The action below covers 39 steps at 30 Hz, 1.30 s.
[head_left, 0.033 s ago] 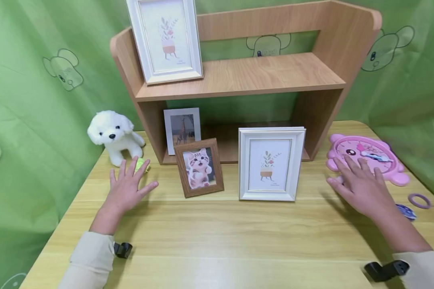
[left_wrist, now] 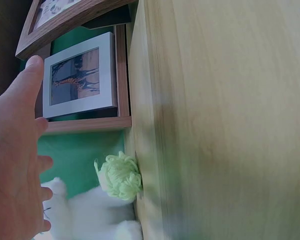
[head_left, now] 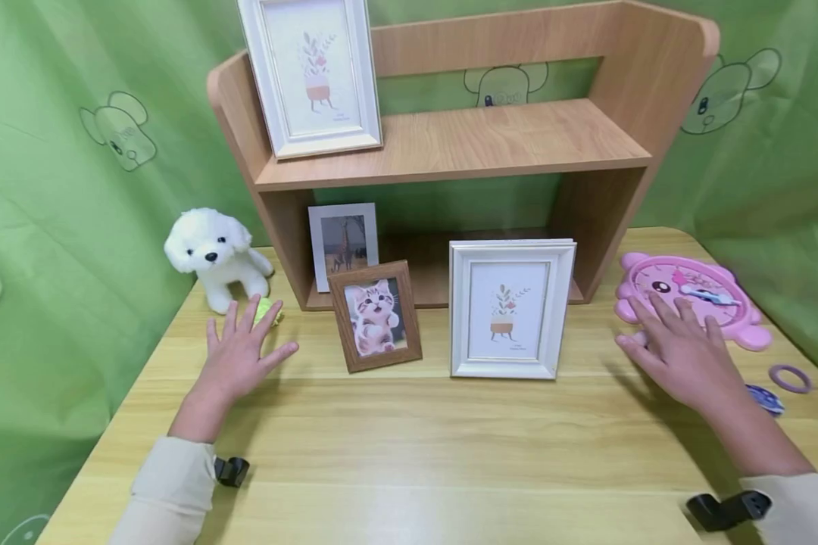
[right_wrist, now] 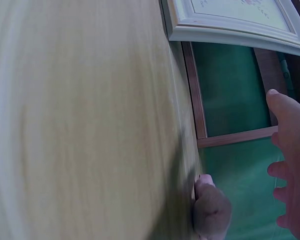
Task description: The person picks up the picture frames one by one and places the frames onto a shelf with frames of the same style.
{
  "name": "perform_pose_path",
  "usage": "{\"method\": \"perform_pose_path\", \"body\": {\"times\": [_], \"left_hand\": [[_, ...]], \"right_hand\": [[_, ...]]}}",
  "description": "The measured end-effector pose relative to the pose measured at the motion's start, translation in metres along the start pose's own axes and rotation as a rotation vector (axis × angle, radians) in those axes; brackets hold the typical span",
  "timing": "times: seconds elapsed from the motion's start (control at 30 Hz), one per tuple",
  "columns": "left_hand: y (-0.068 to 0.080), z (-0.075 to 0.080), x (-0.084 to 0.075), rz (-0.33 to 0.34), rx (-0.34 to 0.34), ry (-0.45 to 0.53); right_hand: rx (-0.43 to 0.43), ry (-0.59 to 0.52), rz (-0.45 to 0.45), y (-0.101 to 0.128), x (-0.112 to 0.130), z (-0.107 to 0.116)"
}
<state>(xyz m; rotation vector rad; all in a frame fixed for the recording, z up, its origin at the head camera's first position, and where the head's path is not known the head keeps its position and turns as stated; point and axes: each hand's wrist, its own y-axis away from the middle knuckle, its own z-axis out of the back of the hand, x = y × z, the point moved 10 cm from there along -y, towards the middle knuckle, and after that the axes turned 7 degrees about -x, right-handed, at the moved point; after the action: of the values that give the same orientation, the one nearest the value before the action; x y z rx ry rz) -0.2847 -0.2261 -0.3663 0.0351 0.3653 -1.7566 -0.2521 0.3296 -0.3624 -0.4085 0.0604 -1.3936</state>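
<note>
My left hand (head_left: 235,359) hovers over the table with fingers spread, holding nothing. Just beyond its fingertips are a ball of light green yarn (left_wrist: 121,176) and a white plush dog (head_left: 211,250). A brown frame with a kitten picture (head_left: 376,318) leans to the right of this hand. My right hand (head_left: 682,359), fingers also spread and free, is held above the table and overlaps the pink toy clock (head_left: 695,284) in the head view. Below its thumb, a small rounded brownish thing (right_wrist: 212,212) is partly hidden in the head view. A white frame with a plant print (head_left: 504,310) stands between the hands.
A two-tier wooden shelf (head_left: 504,144) stands at the back. Another white frame (head_left: 313,76) is on its upper board; a giraffe picture frame (head_left: 344,242) stands in its lower left. At the right lie a purple ring (head_left: 791,378) and a blue object (head_left: 766,400).
</note>
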Motion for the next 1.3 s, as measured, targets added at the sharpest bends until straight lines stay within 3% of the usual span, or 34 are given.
{"method": "perform_pose_path", "body": {"times": [0.6, 0.93, 1.1, 1.3], "left_hand": [[0.0, -0.001, 0.001, 0.009, 0.011, 0.013], [-0.016, -0.001, 0.0, 0.018, -0.034, 0.058], [-0.032, 0.004, 0.003, 0.063, -0.095, 0.176], [-0.05, 0.01, 0.017, 0.207, -0.213, 0.44]], "right_hand": [[-0.01, -0.014, 0.009, 0.001, -0.003, 0.004], [-0.032, -0.053, 0.037, -0.003, 0.009, 0.007], [-0.071, -0.148, 0.084, -0.008, 0.024, 0.01], [-0.101, -0.373, 0.079, -0.015, 0.04, 0.011]]}}
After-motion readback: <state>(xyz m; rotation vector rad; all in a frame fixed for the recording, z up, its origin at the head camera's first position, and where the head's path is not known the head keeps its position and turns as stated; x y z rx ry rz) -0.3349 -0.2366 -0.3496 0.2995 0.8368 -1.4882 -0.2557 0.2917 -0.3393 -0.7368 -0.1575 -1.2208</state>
